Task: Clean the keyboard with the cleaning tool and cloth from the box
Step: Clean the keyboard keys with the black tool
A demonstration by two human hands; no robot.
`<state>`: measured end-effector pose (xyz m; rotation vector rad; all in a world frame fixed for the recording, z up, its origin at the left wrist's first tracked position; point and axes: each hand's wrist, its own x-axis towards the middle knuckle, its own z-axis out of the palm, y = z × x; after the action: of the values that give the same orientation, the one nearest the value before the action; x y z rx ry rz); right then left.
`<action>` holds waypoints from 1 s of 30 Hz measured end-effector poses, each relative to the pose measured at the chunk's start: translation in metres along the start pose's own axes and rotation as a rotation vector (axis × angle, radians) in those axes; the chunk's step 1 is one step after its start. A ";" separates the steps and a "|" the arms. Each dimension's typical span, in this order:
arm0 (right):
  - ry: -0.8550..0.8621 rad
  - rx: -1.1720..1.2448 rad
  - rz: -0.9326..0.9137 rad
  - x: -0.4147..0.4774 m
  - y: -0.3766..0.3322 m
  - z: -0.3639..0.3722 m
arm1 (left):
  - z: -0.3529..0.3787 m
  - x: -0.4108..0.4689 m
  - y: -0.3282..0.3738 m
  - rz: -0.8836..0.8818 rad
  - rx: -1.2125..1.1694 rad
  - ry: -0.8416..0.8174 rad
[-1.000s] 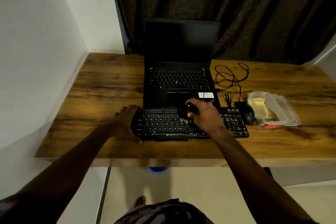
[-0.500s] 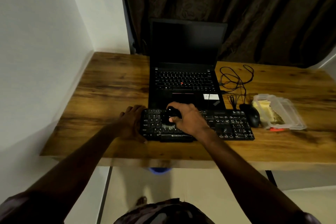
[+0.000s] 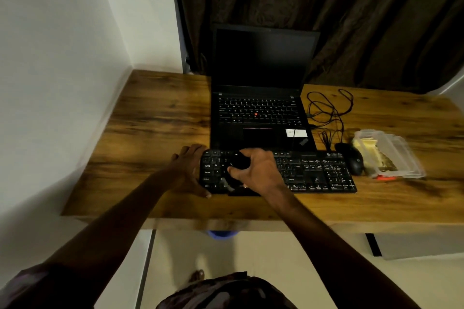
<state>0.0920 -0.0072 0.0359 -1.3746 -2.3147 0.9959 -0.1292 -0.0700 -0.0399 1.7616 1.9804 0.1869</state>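
A black keyboard (image 3: 319, 173) lies along the front of the wooden desk (image 3: 155, 133). My right hand (image 3: 258, 173) grips a round black cleaning tool (image 3: 240, 161) and holds it down on the keyboard's left half. My left hand (image 3: 188, 168) holds the keyboard's left end, thumb at the front corner and fingers along the edge. At the far right stands the clear plastic box (image 3: 391, 155) with a yellowish cloth (image 3: 366, 152) inside.
An open black laptop (image 3: 261, 108) sits right behind the keyboard. A black mouse (image 3: 352, 158) lies between keyboard and box, with its cable (image 3: 329, 113) coiled behind. A white wall borders the desk on the left; a dark curtain hangs behind.
My right hand has slid the cleaning tool leftward across the keyboard, from its middle to its left half. My left hand has stayed on the left end.
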 end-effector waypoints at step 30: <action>-0.022 0.080 0.121 0.002 -0.022 -0.002 | 0.001 0.000 -0.002 0.024 -0.044 0.016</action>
<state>0.0773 -0.0121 0.0521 -1.4936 -2.2033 1.1314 -0.1305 -0.0707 -0.0410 1.7618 1.9527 0.2516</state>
